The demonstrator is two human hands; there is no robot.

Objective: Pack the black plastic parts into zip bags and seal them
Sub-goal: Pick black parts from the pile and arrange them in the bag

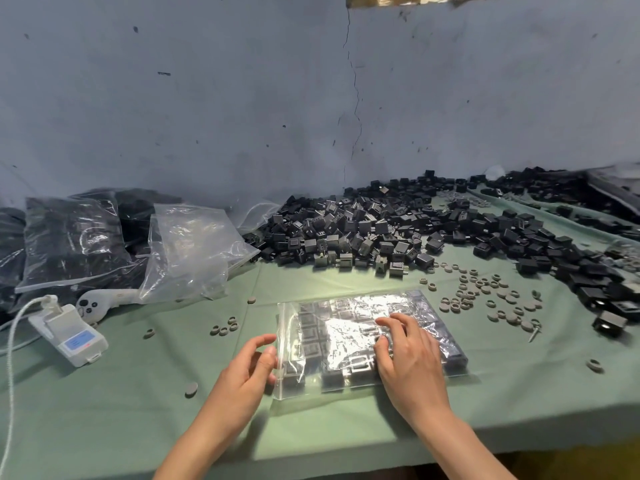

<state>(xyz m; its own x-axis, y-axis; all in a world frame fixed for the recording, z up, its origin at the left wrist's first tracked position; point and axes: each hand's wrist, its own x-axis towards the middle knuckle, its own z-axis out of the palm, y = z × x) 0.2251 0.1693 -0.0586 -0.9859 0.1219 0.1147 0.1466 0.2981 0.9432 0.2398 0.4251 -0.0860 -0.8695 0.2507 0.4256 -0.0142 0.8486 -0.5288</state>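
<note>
The zip bag (332, 337) lies flat on the green table cloth (138, 393), near the front edge, filled with rows of black parts. Its shiny film reflects light, so the parts under it are hard to make out.

The right hand (408, 358) rests on top of the bag, fingers spread and slightly bent. The left hand (242, 372) touches the bag's zip edge (282, 341) with its thumb; whether it pinches it, I cannot tell.

Right hand (408, 358) presses zip bag (329, 327), left hand (247, 363) touching
</note>
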